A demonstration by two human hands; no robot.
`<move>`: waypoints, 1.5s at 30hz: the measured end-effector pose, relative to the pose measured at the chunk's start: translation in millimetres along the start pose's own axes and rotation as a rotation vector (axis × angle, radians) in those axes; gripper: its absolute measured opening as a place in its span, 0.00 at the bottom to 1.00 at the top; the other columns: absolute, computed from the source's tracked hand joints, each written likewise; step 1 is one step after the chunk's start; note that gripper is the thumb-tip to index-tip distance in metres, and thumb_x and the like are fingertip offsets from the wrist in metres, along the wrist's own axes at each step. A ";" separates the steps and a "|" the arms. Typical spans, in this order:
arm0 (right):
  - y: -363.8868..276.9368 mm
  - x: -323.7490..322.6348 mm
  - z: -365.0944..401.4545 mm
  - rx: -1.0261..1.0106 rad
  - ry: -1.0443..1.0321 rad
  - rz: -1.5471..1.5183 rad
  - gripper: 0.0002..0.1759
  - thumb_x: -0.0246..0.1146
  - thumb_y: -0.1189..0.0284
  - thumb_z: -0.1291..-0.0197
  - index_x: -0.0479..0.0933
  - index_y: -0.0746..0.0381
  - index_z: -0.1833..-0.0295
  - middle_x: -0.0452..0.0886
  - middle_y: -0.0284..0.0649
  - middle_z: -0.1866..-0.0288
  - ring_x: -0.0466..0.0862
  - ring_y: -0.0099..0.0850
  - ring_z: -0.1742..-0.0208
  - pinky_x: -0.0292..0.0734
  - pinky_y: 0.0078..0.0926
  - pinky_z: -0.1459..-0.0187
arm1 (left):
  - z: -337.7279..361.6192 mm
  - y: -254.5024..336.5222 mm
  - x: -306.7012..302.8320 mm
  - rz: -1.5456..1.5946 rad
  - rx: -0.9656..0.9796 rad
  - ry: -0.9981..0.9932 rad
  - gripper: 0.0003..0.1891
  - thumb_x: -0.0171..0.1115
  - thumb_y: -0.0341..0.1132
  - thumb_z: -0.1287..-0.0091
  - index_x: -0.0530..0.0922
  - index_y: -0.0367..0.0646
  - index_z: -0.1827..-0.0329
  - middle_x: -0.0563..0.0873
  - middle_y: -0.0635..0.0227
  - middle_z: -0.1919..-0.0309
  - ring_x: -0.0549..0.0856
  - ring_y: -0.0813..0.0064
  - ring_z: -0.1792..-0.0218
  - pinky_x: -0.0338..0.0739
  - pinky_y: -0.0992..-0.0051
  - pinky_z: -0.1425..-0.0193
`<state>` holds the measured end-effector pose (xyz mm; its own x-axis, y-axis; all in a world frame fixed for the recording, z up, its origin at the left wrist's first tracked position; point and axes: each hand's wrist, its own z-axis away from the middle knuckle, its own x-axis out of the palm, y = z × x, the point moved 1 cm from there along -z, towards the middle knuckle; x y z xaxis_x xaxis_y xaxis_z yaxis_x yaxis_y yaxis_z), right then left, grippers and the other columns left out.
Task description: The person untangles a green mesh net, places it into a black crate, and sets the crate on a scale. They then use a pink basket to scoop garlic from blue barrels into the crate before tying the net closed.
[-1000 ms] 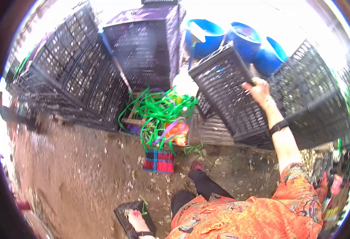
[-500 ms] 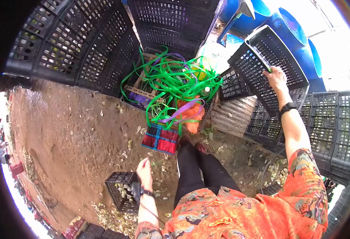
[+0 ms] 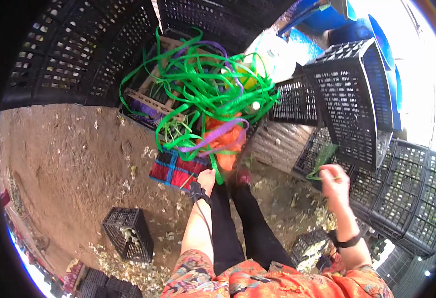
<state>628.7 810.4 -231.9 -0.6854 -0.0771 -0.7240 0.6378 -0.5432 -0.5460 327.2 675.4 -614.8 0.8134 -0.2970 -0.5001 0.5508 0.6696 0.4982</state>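
Observation:
My left hand (image 3: 207, 181) is closed beside the red and blue plaid bag (image 3: 174, 169), near the hanging end of the green straps (image 3: 203, 79); what it holds, if anything, is too small to name. At the right my right hand (image 3: 335, 182) pinches a thin green strip (image 3: 323, 160), in front of the stacked black crates. The tilted black crate (image 3: 344, 104) stands above that hand, out of its grip. An orange bag (image 3: 224, 140) and a purple strap (image 3: 223, 130) lie below the green tangle.
Large black crates (image 3: 74, 54) rise at the upper left. Blue barrels (image 3: 362, 35) and a white jug (image 3: 276, 59) stand at the upper right. More black crates (image 3: 406, 184) line the right side. A small crate (image 3: 127, 233) sits on the littered dirt floor (image 3: 79, 164) at lower left.
My right hand has let go of the tilted crate and moved down, now with a green strip. My left hand has moved up and right toward the plaid bag. The view has shifted.

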 end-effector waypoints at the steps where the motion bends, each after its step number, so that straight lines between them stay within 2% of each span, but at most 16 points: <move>1: -0.8 19.8 18.6 0.317 -0.171 -0.198 0.10 0.63 0.70 0.40 0.77 0.59 0.53 0.75 0.29 0.73 0.69 0.17 0.79 0.65 0.17 0.78 | 25.3 14.5 -9.2 0.327 -0.151 -0.095 0.13 0.60 0.44 0.35 0.81 0.42 0.67 0.80 0.71 0.79 0.77 0.75 0.79 0.69 0.72 0.75; 2: 24.5 39.5 29.4 0.441 -0.294 -0.421 0.18 0.63 0.69 0.39 0.71 0.58 0.44 0.70 0.26 0.77 0.61 0.13 0.84 0.55 0.15 0.85 | 55.8 45.1 -34.0 0.652 -0.297 -0.173 0.13 0.59 0.44 0.34 0.79 0.44 0.70 0.75 0.77 0.82 0.72 0.80 0.82 0.65 0.76 0.79; 5: 43.3 82.3 63.1 0.590 -0.582 -0.720 0.28 0.62 0.65 0.36 0.61 0.56 0.34 0.69 0.28 0.73 0.62 0.13 0.81 0.56 0.11 0.83 | 138.3 101.5 -91.9 1.110 -0.330 -0.365 0.11 0.60 0.40 0.33 0.74 0.47 0.72 0.64 0.86 0.82 0.62 0.90 0.83 0.55 0.84 0.81; 10: 14.4 114.4 101.5 0.481 -0.977 -0.631 0.15 0.63 0.59 0.37 0.78 0.58 0.52 0.71 0.23 0.73 0.62 0.12 0.80 0.55 0.11 0.79 | 242.3 164.1 -135.5 0.448 0.177 -0.243 0.10 0.63 0.38 0.35 0.83 0.39 0.61 0.80 0.78 0.76 0.75 0.87 0.73 0.71 0.80 0.67; 12: -1.9 110.5 113.5 0.229 -0.895 -0.583 0.11 0.62 0.60 0.37 0.79 0.56 0.59 0.72 0.21 0.73 0.62 0.11 0.80 0.54 0.10 0.79 | 266.2 185.5 -153.5 0.351 0.167 -0.256 0.09 0.67 0.37 0.38 0.83 0.40 0.64 0.77 0.78 0.79 0.72 0.89 0.74 0.69 0.82 0.69; 16: -27.4 83.2 128.7 0.464 -1.031 -0.820 0.10 0.61 0.63 0.36 0.73 0.54 0.67 0.66 0.21 0.77 0.61 0.12 0.81 0.53 0.11 0.79 | 288.0 192.2 -174.1 0.436 0.192 -0.046 0.21 0.73 0.36 0.42 0.77 0.42 0.48 0.73 0.81 0.77 0.70 0.90 0.74 0.66 0.85 0.70; 20: -54.3 52.7 146.6 0.463 -1.197 -0.935 0.08 0.61 0.63 0.35 0.72 0.53 0.65 0.70 0.24 0.76 0.64 0.14 0.81 0.54 0.12 0.79 | 295.5 199.3 -185.4 0.917 0.171 -0.667 0.26 0.72 0.40 0.41 0.75 0.42 0.41 0.79 0.81 0.69 0.74 0.89 0.67 0.69 0.84 0.58; 26: -88.3 0.5 147.1 0.229 -1.155 -1.022 0.07 0.62 0.66 0.37 0.75 0.57 0.60 0.75 0.28 0.73 0.72 0.17 0.76 0.63 0.15 0.75 | 307.9 253.2 -260.0 0.331 0.244 -0.721 0.09 0.65 0.36 0.35 0.82 0.40 0.59 0.81 0.80 0.70 0.75 0.89 0.67 0.71 0.83 0.62; 28: -94.7 -13.3 140.1 0.117 -1.036 -1.152 0.05 0.63 0.71 0.39 0.77 0.61 0.61 0.80 0.37 0.59 0.78 0.25 0.61 0.72 0.23 0.58 | 300.4 258.5 -269.6 0.365 0.407 -0.518 0.07 0.63 0.34 0.35 0.81 0.39 0.66 0.78 0.80 0.75 0.73 0.88 0.72 0.69 0.82 0.68; 31: -118.3 -53.3 141.0 -0.240 -0.695 -1.062 0.03 0.66 0.75 0.44 0.81 0.62 0.65 0.75 0.42 0.41 0.73 0.30 0.41 0.63 0.29 0.37 | 262.1 258.9 -286.9 0.168 0.519 -0.145 0.09 0.63 0.36 0.36 0.81 0.39 0.68 0.78 0.78 0.79 0.73 0.87 0.74 0.69 0.79 0.70; 34: -134.7 -99.0 150.3 -0.196 -0.557 -1.065 0.08 0.61 0.71 0.38 0.77 0.65 0.59 0.81 0.43 0.49 0.77 0.34 0.45 0.68 0.31 0.41 | 212.8 263.5 -289.2 -0.023 0.585 0.050 0.13 0.64 0.41 0.38 0.80 0.38 0.71 0.78 0.66 0.81 0.75 0.76 0.77 0.70 0.72 0.69; 35: -142.3 -117.1 158.8 -0.222 -0.635 -1.258 0.09 0.57 0.68 0.34 0.74 0.64 0.58 0.82 0.46 0.56 0.80 0.35 0.52 0.72 0.31 0.45 | 185.3 258.6 -281.1 -0.139 0.699 0.158 0.14 0.63 0.40 0.40 0.79 0.37 0.75 0.81 0.55 0.78 0.81 0.55 0.75 0.71 0.61 0.70; 39: -155.6 -173.5 183.5 -0.349 -0.812 -1.625 0.09 0.53 0.66 0.31 0.69 0.59 0.52 0.75 0.41 0.76 0.74 0.29 0.78 0.69 0.28 0.77 | 116.3 263.8 -264.9 -0.208 0.773 0.235 0.17 0.65 0.44 0.42 0.80 0.38 0.78 0.79 0.54 0.83 0.80 0.53 0.77 0.71 0.59 0.71; 42: -157.6 -201.9 183.1 -0.383 -0.724 -1.698 0.10 0.50 0.66 0.29 0.70 0.62 0.52 0.71 0.35 0.78 0.66 0.23 0.81 0.61 0.22 0.79 | 97.0 278.8 -266.8 -0.566 0.484 0.228 0.38 0.75 0.48 0.56 0.73 0.42 0.41 0.80 0.49 0.50 0.80 0.52 0.48 0.75 0.61 0.46; 43: -157.7 -209.6 181.9 -0.379 -0.679 -1.736 0.12 0.49 0.65 0.29 0.70 0.63 0.53 0.69 0.33 0.79 0.64 0.22 0.81 0.58 0.20 0.79 | 89.1 292.7 -269.9 -0.638 0.296 0.097 0.57 0.80 0.45 0.64 0.56 0.40 0.29 0.69 0.45 0.38 0.72 0.48 0.38 0.71 0.59 0.36; 45: -156.6 -222.1 176.0 -0.411 -0.605 -1.752 0.12 0.47 0.66 0.28 0.70 0.64 0.53 0.66 0.30 0.79 0.63 0.21 0.79 0.59 0.19 0.77 | 106.9 323.8 -277.1 -0.591 0.350 0.147 0.57 0.81 0.38 0.64 0.55 0.37 0.29 0.64 0.43 0.35 0.74 0.48 0.41 0.73 0.59 0.38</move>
<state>619.2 765.4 88.6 -0.5196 -0.0282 0.8540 -0.8456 -0.1262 -0.5187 300.2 901.7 -239.2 0.3394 -0.4318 -0.8357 0.9406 0.1590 0.2999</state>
